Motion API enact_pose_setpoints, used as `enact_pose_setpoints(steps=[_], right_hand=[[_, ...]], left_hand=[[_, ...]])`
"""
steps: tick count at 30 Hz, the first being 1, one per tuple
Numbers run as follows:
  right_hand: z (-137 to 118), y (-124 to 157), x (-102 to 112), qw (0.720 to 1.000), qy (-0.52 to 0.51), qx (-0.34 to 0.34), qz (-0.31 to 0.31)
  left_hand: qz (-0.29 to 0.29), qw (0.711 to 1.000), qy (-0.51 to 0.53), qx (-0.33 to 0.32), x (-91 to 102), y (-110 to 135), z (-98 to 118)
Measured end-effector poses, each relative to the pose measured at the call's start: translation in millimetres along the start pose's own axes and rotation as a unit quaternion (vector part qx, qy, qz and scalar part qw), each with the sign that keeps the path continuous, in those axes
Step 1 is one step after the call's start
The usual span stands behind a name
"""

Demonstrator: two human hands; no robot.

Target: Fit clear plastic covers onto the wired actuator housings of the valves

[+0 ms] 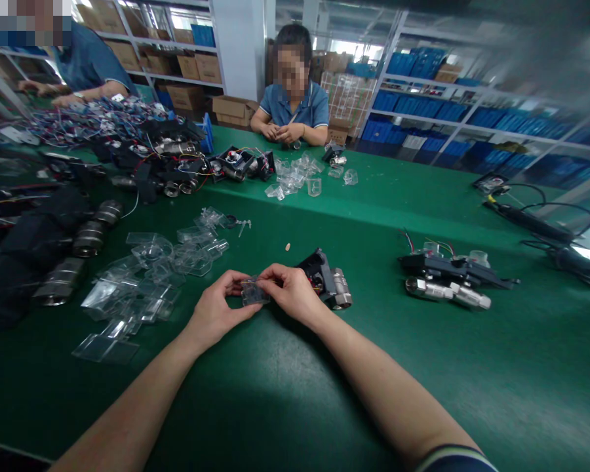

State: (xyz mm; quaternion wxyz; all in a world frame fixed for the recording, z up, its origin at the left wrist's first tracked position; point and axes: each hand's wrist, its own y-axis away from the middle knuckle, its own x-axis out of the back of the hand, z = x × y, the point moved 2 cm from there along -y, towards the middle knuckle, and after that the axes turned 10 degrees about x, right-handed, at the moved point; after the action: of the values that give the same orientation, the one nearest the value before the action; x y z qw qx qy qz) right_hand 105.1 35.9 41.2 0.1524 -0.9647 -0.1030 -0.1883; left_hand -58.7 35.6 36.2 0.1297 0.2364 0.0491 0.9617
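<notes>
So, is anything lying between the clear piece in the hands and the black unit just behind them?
Nothing visible. The left hand and right hand both pinch the clear piece; the black unit lies directly behind the right hand on the green mat.

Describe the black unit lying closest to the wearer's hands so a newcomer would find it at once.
On the green table, find the left hand and right hand at the near middle, pinching a clear plastic piece. Just behind the right hand lies the black unit with a silver fitting at its right end. It lies alone, unlike the cluster of similar units farther right.
</notes>
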Motion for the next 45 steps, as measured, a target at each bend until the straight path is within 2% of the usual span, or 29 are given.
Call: enact_pose_setpoints(steps=[3, 6, 12, 21, 26, 38, 45], right_hand=[[3, -1, 0, 1.0, -0.027, -0.003, 0.002], [5, -2, 0, 0.999, -0.045, -0.011, 0.0], [6, -3, -1, 0.999, -0.019, -0.047, 0.002], [8, -3, -1, 0.999, -0.051, -0.012, -0.012], [7, -1, -1, 0.999, -0.054, -0.001, -0.009], [5, 1, -2, 0.997, -0.079, 0.0, -0.003], [-3, 6, -2, 0.999, -0.031, 0.011, 0.022]], left_hand=[[0.012, 1.0, -0.027, -0.005, 2.0, 0, 1], [0.006, 1.0, -0.011, 0.001, 2.4, 0, 0], [0.018, 1.0, -0.007, 0.011, 2.0, 1, -3], [-0.01, 0.998, 0.037, 0.043, 3.3, 1, -1], [0.012, 0.994, 0.091, 0.051, 4.1, 1, 2], [-0.024, 0.994, 0.096, 0.048, 4.1, -1, -2], [-0.021, 0.995, 0.088, 0.041, 2.2, -1, -5]])
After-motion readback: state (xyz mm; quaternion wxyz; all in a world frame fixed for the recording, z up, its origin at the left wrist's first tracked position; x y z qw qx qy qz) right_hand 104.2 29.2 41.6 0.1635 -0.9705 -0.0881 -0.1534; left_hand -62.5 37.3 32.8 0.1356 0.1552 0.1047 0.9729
